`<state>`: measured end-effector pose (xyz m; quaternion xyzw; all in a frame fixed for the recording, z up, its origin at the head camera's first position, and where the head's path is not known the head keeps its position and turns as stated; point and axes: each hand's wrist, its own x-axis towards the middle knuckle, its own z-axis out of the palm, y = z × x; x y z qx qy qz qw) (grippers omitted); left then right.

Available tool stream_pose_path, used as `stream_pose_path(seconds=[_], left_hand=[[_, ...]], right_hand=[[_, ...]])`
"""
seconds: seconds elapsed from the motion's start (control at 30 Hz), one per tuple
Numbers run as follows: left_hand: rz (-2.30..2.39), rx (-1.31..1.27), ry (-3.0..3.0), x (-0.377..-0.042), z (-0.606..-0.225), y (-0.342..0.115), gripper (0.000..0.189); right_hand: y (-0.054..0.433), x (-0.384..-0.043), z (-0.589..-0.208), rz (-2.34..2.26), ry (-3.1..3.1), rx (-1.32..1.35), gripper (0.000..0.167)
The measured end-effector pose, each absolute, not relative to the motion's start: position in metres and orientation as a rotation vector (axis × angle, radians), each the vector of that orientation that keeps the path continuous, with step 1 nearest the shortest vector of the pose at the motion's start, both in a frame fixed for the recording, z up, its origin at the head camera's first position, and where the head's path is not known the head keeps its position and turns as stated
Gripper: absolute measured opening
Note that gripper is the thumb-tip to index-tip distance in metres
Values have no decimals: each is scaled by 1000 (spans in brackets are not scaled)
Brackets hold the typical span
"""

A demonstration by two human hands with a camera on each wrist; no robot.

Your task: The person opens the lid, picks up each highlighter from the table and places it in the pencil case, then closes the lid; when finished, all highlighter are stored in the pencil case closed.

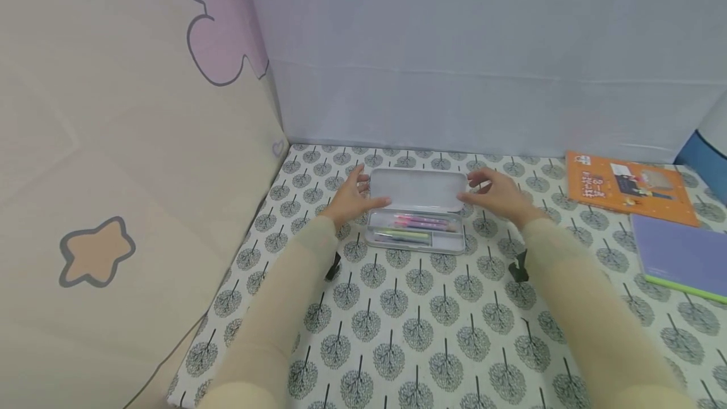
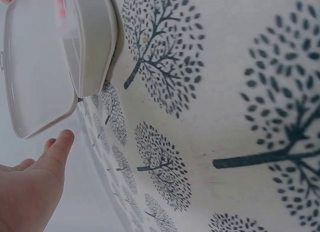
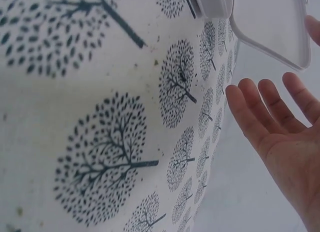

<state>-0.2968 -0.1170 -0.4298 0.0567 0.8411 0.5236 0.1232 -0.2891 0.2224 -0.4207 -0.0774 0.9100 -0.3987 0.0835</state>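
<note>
A white pencil case (image 1: pixel 449 244) stands on the cloth, its lid (image 1: pixel 417 189) tipped back. Inside its base lie pink pens (image 1: pixel 423 223) and yellow-green pens (image 1: pixel 402 235), partly under a clear cover. My left hand (image 1: pixel 353 199) is at the lid's left side, fingers extended, thumb over the lower corner. At the right side of the lid is my right hand (image 1: pixel 500 194); in the right wrist view its fingers (image 3: pixel 272 107) are spread and loosely bent. Neither hand grips the lid; whether the thumbs touch it I cannot tell.
An orange book (image 1: pixel 630 189) and a purple notebook (image 1: pixel 687 254) with a green edge lie to the right. Tree-print cloth (image 1: pixel 420 308) covers the table. A white curtain (image 1: pixel 483 55) hangs behind, and a cream curtain (image 1: pixel 142 144) is on the left.
</note>
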Motion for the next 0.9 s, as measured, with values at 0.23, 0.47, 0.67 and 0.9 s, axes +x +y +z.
stream_pose_path(seconds=[0.23, 0.47, 0.67, 0.9], left_hand=[[1521, 136, 2463, -299, -426, -113, 114], [1530, 116, 2439, -300, -422, -110, 104], [1519, 114, 2470, -302, -421, -107, 101], [1527, 105, 2492, -301, -420, -104, 96]], right_hand=[[213, -291, -417, -1203, 2682, -212, 88], [203, -293, -416, -1139, 2713, -181, 87], [196, -295, -418, -1179, 2722, -190, 84], [189, -295, -419, -1197, 2739, -161, 82]])
